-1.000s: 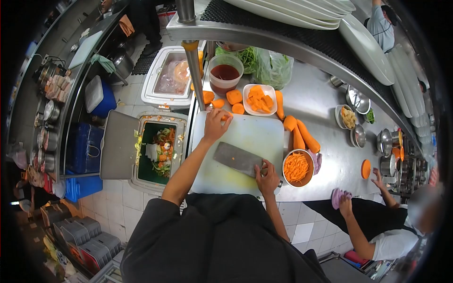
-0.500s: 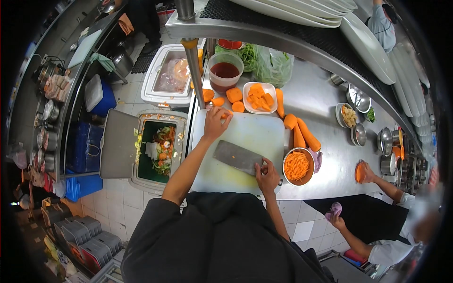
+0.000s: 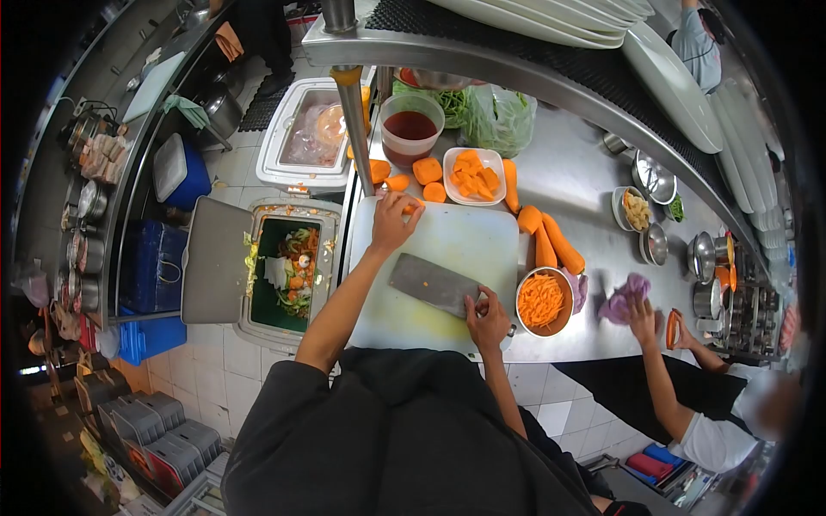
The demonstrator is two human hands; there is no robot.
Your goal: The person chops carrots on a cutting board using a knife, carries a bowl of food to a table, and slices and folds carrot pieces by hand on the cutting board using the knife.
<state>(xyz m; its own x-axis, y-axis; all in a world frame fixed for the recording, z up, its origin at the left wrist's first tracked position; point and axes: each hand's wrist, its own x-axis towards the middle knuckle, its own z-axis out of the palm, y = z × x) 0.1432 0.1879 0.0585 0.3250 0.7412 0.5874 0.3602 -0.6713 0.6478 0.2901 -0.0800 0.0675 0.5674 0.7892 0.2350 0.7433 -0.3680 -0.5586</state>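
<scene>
A broad grey cleaver (image 3: 433, 285) lies flat over the white cutting board (image 3: 383, 322), a small orange bit on its blade. My right hand (image 3: 488, 322) is closed round its handle end, with the thumb and a finger at the blade. At the board's far left edge, my left hand (image 3: 394, 222) is closed on a carrot piece (image 3: 414, 206), partly hidden by the fingers. Just beyond are carrot chunks (image 3: 427, 170) and a white dish (image 3: 499, 158) of cut carrot. To the right stand a metal bowl (image 3: 544, 303) of carrot strips and whole peeled carrots (image 3: 563, 244).
A tub of dark red liquid (image 3: 409, 127) and bagged greens (image 3: 499, 120) stand behind. An open scrap bin (image 3: 325, 284) adjoins the board's left side. A metal shelf (image 3: 482, 73) overhangs the counter. A co-worker's hand (image 3: 641, 320) presses a purple cloth (image 3: 624, 301) on the counter at right.
The co-worker's cloth has moved up onto the counter, and their other hand, with an orange item, has shifted right. A bowl now shows behind the tub. My hands and the cleaver look almost unmoved.
</scene>
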